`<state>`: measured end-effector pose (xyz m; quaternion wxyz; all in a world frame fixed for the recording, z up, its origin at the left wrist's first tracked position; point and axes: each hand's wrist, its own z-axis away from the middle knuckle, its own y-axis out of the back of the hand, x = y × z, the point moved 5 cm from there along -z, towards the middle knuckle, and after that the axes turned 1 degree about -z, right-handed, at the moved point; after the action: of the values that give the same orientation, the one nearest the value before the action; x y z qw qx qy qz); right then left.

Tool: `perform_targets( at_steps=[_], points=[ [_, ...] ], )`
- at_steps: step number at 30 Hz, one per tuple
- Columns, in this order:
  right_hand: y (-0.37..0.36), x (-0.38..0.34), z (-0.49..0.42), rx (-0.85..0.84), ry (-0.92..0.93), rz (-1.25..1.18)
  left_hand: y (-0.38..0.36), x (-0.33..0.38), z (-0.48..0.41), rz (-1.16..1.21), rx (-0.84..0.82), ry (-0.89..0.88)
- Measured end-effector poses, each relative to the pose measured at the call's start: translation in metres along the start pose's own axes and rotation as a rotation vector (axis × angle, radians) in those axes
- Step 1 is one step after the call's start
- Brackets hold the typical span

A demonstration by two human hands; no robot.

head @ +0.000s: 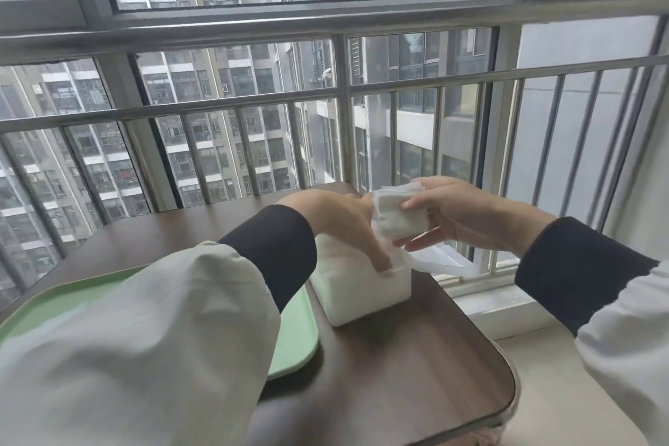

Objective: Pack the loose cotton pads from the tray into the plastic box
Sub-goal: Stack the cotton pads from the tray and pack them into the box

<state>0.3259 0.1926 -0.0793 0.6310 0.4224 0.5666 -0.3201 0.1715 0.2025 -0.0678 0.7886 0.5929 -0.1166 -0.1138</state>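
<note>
Head view: the left hand reaches down into the open plastic box, fingers extended, probably pressing its contents aside to make room. The right hand pinches a stack of cotton pads between thumb and fingers, just above the box's far end, beside the left hand. The green tray lies to the left of the box.

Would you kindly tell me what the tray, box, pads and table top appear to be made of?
Tray: likely plastic, matte pale green, with a rounded moulded rim.
Box: milky translucent plastic, semi-matte; walls look cloudy.
Cotton pads: soft white fibre, matte, in a layered stack.
Table top: probably wood-look laminate, dark brown with soft sheen; solid wood cannot be ruled out.
</note>
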Motion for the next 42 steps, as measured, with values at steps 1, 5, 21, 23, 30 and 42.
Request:
perform_targets(
  at_steps=[1, 5, 21, 23, 30, 42],
  points=[
    [0.000, 0.000, 0.001, 0.003, -0.003, 0.012, 0.001, 0.001, -0.002, -0.047, -0.015, 0.026],
    [-0.002, -0.003, 0.004, 0.000, -0.014, 0.050, -0.005, 0.004, -0.009, -0.124, -0.065, 0.059],
    [-0.007, -0.030, 0.009, -0.106, -0.009, 0.484, -0.004, -0.003, -0.010, -0.073, 0.172, 0.020],
    [-0.017, -0.039, 0.010, -0.139, 0.044, 0.643, -0.001, -0.001, -0.008, -0.171, 0.197, -0.056],
    [-0.047, -0.049, 0.011, -0.138, 0.187, 1.011, 0.001, -0.008, -0.010, -0.214, 0.297, -0.101],
    [-0.080, -0.036, 0.001, -0.199, 0.104, 1.480, 0.001, -0.018, -0.020, -0.235, 0.326, -0.072]
  ],
)
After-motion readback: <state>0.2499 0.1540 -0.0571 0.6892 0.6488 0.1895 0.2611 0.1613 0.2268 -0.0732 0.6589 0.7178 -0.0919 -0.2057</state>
